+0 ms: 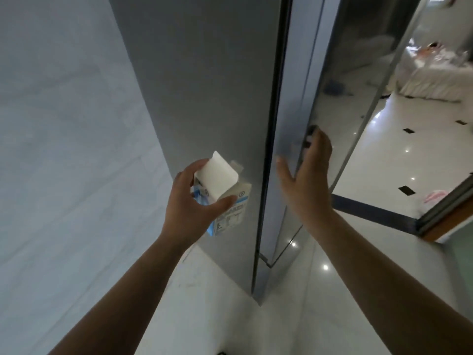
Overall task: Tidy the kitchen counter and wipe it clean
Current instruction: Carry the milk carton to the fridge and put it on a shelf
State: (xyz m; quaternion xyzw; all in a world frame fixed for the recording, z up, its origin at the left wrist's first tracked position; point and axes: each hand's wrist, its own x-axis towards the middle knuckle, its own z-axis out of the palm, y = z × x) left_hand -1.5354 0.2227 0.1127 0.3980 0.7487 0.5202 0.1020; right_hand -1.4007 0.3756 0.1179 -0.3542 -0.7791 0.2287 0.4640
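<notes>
My left hand (189, 198) grips a white and blue carton (225, 198) by its top; the carton's white flap stands open. It hangs in front of the grey side panel of a tall fridge (204, 98). My right hand (307, 175) lies on the edge of the glossy fridge door (332, 80), thumb spread on the near side, fingers curled round the far edge and partly hidden. No kitchen counter is in view.
A pale wall (64, 149) stands on the left. Glossy white floor tiles (384, 162) with small black insets run to the right. A doorway with a dark threshold strip (371, 213) opens to a room with a white cloth-covered surface (435, 80).
</notes>
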